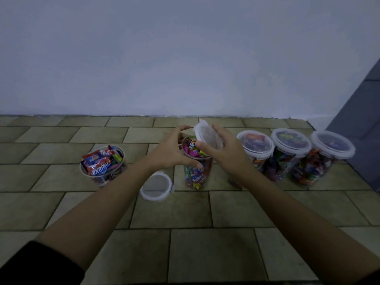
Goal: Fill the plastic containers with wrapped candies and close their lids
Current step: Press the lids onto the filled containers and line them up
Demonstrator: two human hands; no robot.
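Three lidded containers (291,140) done at right; left grip (170,153) wraps the full middle container (197,175) on the floor (205,212), right grip (224,153) pinches its tilted lid (206,133) above; leftmost container (102,167) and spare lid (156,186) remain.

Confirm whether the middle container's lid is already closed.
No, the right hand holds the lid tilted above the middle container, whose rim is open.

open container (112,177) at left, loose lid (156,186) before the middle container (197,174), three lidded containers (291,141) at right.
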